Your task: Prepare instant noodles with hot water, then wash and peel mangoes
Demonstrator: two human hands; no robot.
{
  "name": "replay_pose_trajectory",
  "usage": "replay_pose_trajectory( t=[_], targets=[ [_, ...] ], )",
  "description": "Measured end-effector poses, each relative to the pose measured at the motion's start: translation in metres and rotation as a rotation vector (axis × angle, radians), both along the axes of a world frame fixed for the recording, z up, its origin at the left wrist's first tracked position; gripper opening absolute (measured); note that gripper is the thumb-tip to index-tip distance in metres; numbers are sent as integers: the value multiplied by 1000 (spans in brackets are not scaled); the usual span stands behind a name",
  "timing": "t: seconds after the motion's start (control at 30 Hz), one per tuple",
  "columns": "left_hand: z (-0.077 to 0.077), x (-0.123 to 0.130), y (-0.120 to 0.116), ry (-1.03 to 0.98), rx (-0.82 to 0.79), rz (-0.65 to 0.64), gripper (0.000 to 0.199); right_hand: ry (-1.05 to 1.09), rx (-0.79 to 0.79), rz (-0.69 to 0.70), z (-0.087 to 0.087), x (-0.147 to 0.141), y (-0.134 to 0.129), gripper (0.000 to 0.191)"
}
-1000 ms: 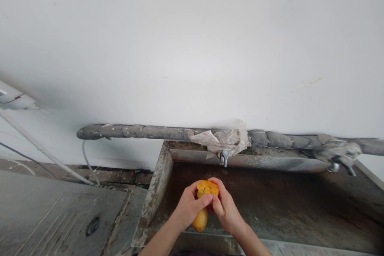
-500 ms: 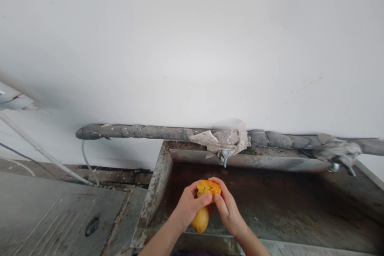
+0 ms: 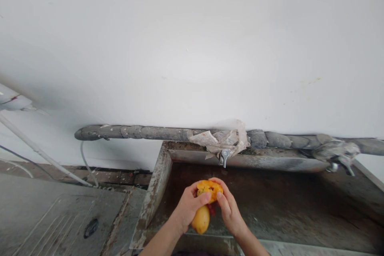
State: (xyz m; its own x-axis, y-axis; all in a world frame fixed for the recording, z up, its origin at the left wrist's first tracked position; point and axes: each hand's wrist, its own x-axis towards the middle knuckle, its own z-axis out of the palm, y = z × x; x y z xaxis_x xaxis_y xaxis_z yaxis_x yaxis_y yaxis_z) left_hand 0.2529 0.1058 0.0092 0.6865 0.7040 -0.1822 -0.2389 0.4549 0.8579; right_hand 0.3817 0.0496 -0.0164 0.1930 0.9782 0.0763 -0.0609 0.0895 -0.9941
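Observation:
Over the near part of a trough sink [image 3: 153,190], both my hands are closed round an orange-yellow fruit [image 3: 213,193] whose top looks split or torn. My left hand [image 3: 187,207] grips its left side, with the thumb across the front. From the right, my right hand [image 3: 230,211] holds it with the fingers over the back and the thumb at its front edge. Just below hangs or rests a smooth yellow oval fruit [image 3: 201,220], close to my left palm; what supports it is hidden. Something small and red [image 3: 211,209] shows between my hands, too small to name.
A tap [image 3: 224,157] wrapped in torn plastic juts over the sink's back rim, and a second wrapped tap [image 3: 342,166] is at the right. A grey lagged pipe [image 3: 163,133] runs along the white wall. Left lies a grey slab [image 3: 69,224] with a drain hole.
The orange-yellow fruit's right side has shifted slightly right along with my right thumb, and more of the red bit shows beneath. My left hand keeps its grip.

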Motion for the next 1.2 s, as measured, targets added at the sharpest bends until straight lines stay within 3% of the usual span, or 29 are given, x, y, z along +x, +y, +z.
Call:
replay_pose_trajectory(
  t=[0.33,0.47,0.73,0.93,1.07,1.2],
  targets=[
    [-2,2,0,-21,-73,37,28,412,-46,38,-8,-9,4,35],
    [-6,0,2,-52,-143,60,25,627,-108,-9,-7,-13,8,40],
    [-17,-3,4,-114,-344,16,44,890,-289,121,-5,2,17,32],
    [-17,-5,7,-198,-463,-63,58,1027,-297,227,0,7,18,31],
    [-17,-8,7,-256,-467,-129,62,1017,-234,296,6,9,18,30],
    [-19,-9,6,-316,-471,-208,64,722,-214,252,-11,19,18,38]
  ],
)
